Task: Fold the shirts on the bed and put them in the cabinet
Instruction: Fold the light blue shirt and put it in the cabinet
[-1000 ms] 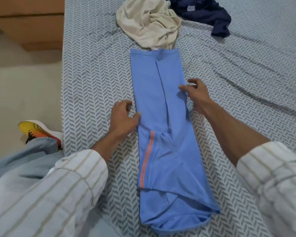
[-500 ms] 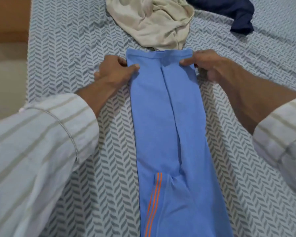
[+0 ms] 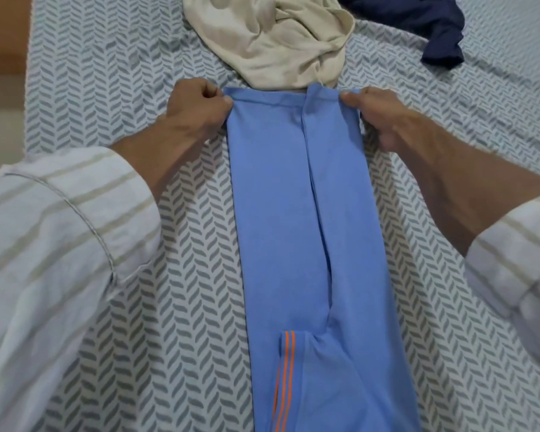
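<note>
A light blue shirt (image 3: 312, 232) with two orange stripes lies folded into a long narrow strip down the middle of the bed (image 3: 175, 322). My left hand (image 3: 197, 112) pinches its far left corner. My right hand (image 3: 376, 115) pinches its far right corner. Both corners are lifted slightly off the sheet. A crumpled cream shirt (image 3: 275, 39) lies just beyond the blue shirt's far edge, touching it. A dark navy shirt (image 3: 418, 23) lies bunched at the top right.
The bed has a grey and white chevron sheet. Its left edge runs down the far left, with brown wooden furniture (image 3: 3, 35) and pale floor (image 3: 0, 120) beyond it. My striped sleeves fill the lower left and right.
Both hands moved from the shirt's middle up to its far end and now pinch the two far corners. My view shifted forward, hiding the shirt's near end.
</note>
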A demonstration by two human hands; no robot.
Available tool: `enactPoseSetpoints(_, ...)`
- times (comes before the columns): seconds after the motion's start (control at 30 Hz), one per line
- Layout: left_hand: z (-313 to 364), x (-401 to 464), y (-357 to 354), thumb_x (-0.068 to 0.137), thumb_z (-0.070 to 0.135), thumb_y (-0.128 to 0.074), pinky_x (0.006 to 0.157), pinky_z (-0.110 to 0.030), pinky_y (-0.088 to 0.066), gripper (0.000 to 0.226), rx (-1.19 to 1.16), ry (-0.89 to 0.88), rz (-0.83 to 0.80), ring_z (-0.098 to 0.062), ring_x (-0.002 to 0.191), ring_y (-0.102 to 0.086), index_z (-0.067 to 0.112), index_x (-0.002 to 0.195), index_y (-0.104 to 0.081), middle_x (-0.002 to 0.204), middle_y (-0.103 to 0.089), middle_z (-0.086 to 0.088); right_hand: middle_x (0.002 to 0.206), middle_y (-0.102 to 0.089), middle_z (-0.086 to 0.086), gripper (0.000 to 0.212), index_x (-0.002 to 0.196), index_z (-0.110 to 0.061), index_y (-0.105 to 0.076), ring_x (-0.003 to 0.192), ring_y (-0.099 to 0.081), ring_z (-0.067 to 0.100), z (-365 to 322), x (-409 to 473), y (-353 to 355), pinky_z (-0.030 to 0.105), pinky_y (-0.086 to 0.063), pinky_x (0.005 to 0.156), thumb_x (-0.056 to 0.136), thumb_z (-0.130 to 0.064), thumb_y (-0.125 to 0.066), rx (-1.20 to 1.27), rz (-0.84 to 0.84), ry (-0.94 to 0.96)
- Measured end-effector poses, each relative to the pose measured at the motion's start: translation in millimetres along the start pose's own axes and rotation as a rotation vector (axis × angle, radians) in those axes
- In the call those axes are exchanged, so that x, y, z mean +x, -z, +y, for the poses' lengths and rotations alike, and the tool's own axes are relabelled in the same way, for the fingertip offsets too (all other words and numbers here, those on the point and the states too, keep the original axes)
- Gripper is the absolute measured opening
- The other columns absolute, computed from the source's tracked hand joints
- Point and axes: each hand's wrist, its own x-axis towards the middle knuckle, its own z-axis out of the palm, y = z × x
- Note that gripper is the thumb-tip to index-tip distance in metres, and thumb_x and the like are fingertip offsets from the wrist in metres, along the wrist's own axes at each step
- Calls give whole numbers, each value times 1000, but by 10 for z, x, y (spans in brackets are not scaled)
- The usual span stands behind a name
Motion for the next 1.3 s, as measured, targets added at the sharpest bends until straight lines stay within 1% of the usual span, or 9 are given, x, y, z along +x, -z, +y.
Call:
enactPoseSetpoints(0.2,-20,38,-12,73,20,-84,78,-33,-59,17,-89,19,-133,-14,79,-67,14,85,-75,82,-71,0,108,-76,6,29,110,-13,-74,93,-73,23,-21,-84,61,39,-61,80,82,-21,-79,19,-87,-49)
enactPoseSetpoints(0.33,38,-79,140,79,3,-81,56,-13,-49,23,-259,-13,-224,-4,65,-57,4,100,-74,72,-62,3,96,-69,14,22,97,-8,-64,81,-69,24,-1,-292,74,31,-56,64,84,-18,-78,16,-19,6)
enactPoseSetpoints(0.4,80,-284,241,79,-4,-78,62,-17,-52,14,-362,-32,-265,-10,68,-60,4,91,-75,72,-65,-1,90,-62,17,42,97,-9,-60,72,-64,26,-24,-477,157,31,-53,60,73,-29,-87,63,0,15)
enactPoseSetpoints(0.5,121,-648,285,77,1,-81,76,-35,-57,24,-413,-54,-278,-19,78,-67,22,71,-73,78,-73,-9,82,-68,-1,7,89,-17,-63,82,-59,16,-146,-819,311,36,-40,74,90,-12,-69,11,19,52)
enactPoseSetpoints(0.7,264,-1321,520,74,19,-83,68,-28,-50,17,-187,-213,-145,-11,74,-66,29,69,-71,73,-70,1,58,-64,-8,13,81,-2,-64,58,-58,4,-191,-1615,580,18,-44,59,82,9,-70,-221,-41,293)
enactPoseSetpoints(0.87,191,-2016,681,77,30,-77,63,-22,-45,4,22,-200,-237,0,61,-58,27,76,-74,59,-63,13,82,-70,4,15,82,-5,-73,80,-64,7,303,-2137,791,29,-49,82,75,6,-80,-304,-89,348)
enactPoseSetpoints(1.07,-200,-2616,594,75,11,-76,67,-13,-46,26,225,-163,-408,3,66,-63,30,94,-72,75,-72,6,94,-69,0,26,84,-17,-75,88,-63,-2,1154,-2507,886,20,-46,82,69,3,-84,-551,-158,337)
enactPoseSetpoints(1.17,-296,-2713,534,75,9,-74,65,-18,-47,47,166,-90,-384,-2,70,-65,34,113,-58,79,-70,6,98,-65,6,23,103,-1,-69,92,-64,10,1260,-2526,880,13,-49,74,82,6,-74,-300,-195,197)
enactPoseSetpoints(1.3,-146,-2486,423,92,19,-67,60,-24,-44,22,0,129,-216,-14,75,-61,23,110,-55,84,-65,1,98,-65,4,20,100,-12,-67,83,-61,14,1052,-2188,762,29,-46,70,92,-31,-71,-76,-113,-34)
